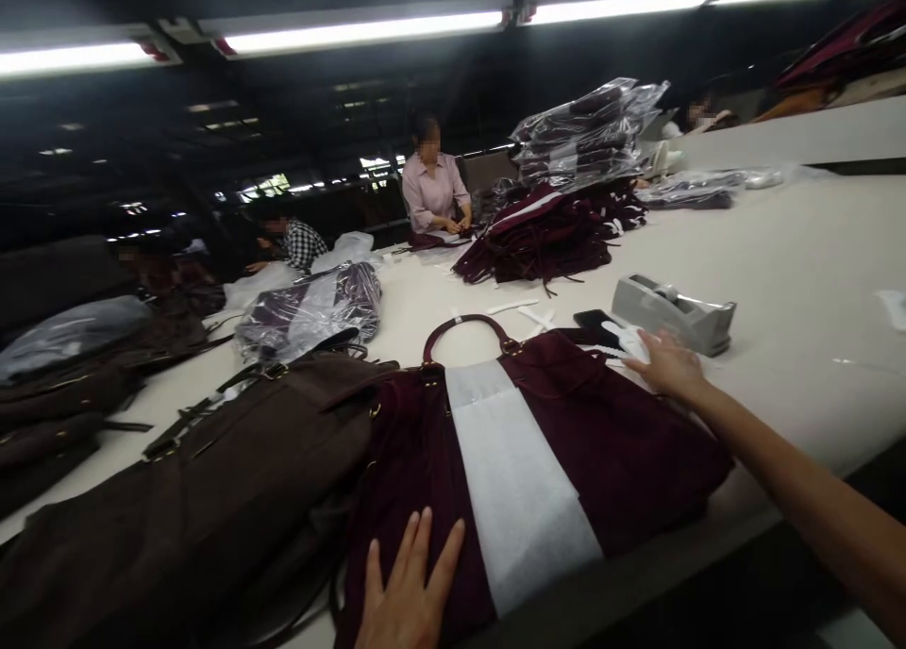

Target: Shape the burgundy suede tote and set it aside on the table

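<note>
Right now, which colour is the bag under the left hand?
Dark burgundy bag, with a white paper band; head view.

bag on table, tape dispenser behind, right

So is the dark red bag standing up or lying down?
Lying down. The dark red bag lies flat on the table, handle resting on the tabletop, with the left hand pressed on it.
</note>
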The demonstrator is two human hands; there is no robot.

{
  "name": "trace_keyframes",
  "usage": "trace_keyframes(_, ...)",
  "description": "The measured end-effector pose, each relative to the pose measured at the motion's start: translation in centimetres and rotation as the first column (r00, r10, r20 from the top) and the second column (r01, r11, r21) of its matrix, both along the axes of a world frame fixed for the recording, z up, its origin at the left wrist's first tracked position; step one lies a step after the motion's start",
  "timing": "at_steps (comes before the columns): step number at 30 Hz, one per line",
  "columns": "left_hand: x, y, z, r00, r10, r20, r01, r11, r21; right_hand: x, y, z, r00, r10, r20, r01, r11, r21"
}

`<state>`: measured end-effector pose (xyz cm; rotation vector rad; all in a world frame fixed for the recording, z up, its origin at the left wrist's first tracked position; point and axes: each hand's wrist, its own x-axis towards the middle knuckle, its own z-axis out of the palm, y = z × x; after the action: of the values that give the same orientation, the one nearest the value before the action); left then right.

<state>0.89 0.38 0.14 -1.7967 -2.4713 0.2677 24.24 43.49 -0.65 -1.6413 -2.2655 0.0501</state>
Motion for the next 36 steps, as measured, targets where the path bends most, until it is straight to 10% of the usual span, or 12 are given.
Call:
trace_keyframes(4,0.3,-0.4,-0.1,0.999,-0.018,-0.036,0.019,0.999,0.026,-1.2,-6.0,4.7,0.883,0.421,-0.208,-0.351,0.886,0.303)
trace_keyframes(10,0.2,-0.7,-1.1,0.998,-0.034,-0.058,0.039,0.995,0.092,-5.6,-17.3,9.4,0.554,0.807,-0.206,-0.831,0.551,-0.077)
trace_keyframes(15,0.2,-0.9,-1.5,0.998,-0.041,-0.038,0.046,0.987,0.151,-10.3,-19.5,7.4,0.483,0.867,-0.118,-0.858,0.443,-0.259)
trace_keyframes(20,0.6,-1.0,-1.2,0.996,-0.028,0.079,0.011,0.978,0.21,-14.8,-18.6,3.8,0.502,0.865,-0.018,-0.829,0.475,-0.294)
trace_keyframes(28,1.1,-1.4,-1.7,0.994,-0.065,0.092,0.032,0.945,0.325,-13.7,-20.6,1.8,0.454,0.89,0.044,-0.839,0.444,-0.314)
trace_keyframes(33,1.0,-3.2,-0.8,0.959,-0.243,0.145,0.112,0.795,0.596,-14.6,-20.8,4.7,0.343,0.939,-0.028,-0.915,0.327,-0.238)
trace_keyframes(36,0.3,-4.1,0.0,0.971,-0.017,0.24,-0.185,0.584,0.79,-18.7,-20.7,7.0,0.206,0.977,0.06,-0.979,0.206,0.008)
